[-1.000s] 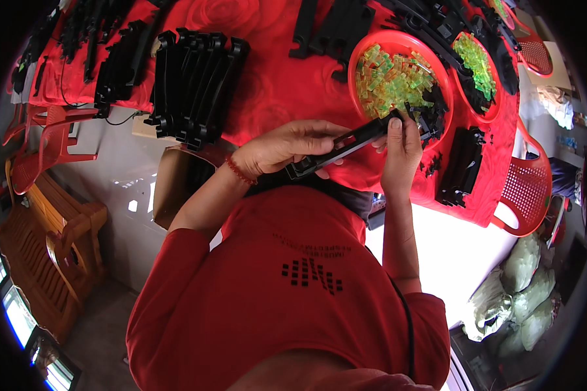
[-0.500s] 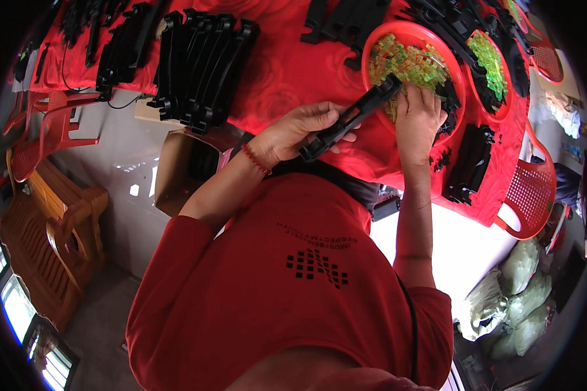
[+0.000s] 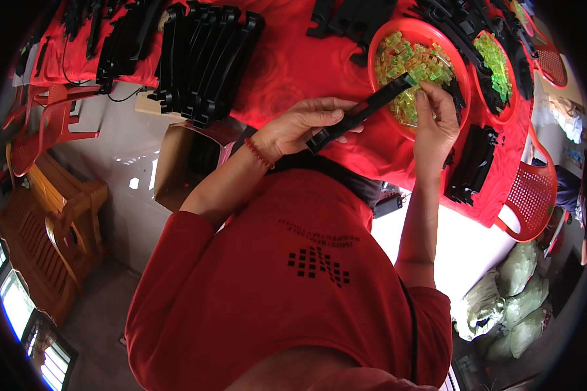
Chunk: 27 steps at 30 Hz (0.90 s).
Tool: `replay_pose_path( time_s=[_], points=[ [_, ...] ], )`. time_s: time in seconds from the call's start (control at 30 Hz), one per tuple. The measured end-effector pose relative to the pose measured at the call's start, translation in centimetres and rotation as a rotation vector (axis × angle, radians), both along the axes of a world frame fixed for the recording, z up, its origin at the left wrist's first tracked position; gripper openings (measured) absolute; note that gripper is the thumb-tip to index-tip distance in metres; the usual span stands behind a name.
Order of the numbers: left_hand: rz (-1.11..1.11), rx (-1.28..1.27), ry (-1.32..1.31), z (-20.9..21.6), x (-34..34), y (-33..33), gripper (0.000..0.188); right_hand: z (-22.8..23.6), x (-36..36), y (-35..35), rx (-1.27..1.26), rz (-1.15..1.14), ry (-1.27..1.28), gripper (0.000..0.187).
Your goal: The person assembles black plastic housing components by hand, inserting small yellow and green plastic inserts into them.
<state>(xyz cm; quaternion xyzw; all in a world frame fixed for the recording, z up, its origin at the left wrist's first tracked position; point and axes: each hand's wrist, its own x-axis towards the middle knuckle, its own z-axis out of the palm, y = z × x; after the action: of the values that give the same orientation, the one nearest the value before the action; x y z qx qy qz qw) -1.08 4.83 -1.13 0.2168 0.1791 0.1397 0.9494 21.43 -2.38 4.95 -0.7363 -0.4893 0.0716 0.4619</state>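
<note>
My left hand [image 3: 300,127], with a red beaded bracelet at its wrist, is closed round the lower part of a long black plastic bar [image 3: 360,115]. The bar slants up to the right, its far end over a red basin [image 3: 372,68]. At that end my right hand [image 3: 439,127] is closed in a pinch. A small clear yellow-green plastic piece [image 3: 412,79] shows between its fingertips and the bar's tip; the fingers partly hide it. Many similar yellow-green pieces [image 3: 401,55] fill the basin, with small black parts along its right side.
Black bars [image 3: 209,62] are stacked at the left of the red-covered table [image 3: 287,65]. A second red basin [image 3: 492,65] holds green pieces. More black bars [image 3: 473,163] lie near the right edge. A red chair [image 3: 531,195] stands at the right, an open cardboard box [image 3: 176,166] below the table.
My right hand has come up out of the pieces in the basin to the bar's far end, with a small yellow-green piece at its fingertips. The bar has shifted slightly right and turned.
</note>
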Motion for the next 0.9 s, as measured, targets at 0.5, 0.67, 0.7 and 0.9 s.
replay_pose_path(
  time_s=[0.5,0.67,0.7,0.9],
  points=[
    [0.015,-0.052,-0.053,-0.1,0.8,-0.1,0.05,1.5,-4.2,-1.2,-0.091,0.129,-0.032,0.012],
    [0.006,-0.072,-0.067,-0.2,0.7,0.0,0.051,1.0,-3.6,-1.0,-0.025,0.123,-0.194,0.014],
    [0.006,-0.072,-0.067,-0.2,0.7,0.0,0.051,0.7,-3.7,-1.0,-0.057,0.138,-0.174,0.013],
    [0.002,-0.058,-0.025,-0.2,0.8,-0.1,0.051,-0.5,-4.9,-1.3,-0.146,0.108,-0.055,0.01]
  ],
)
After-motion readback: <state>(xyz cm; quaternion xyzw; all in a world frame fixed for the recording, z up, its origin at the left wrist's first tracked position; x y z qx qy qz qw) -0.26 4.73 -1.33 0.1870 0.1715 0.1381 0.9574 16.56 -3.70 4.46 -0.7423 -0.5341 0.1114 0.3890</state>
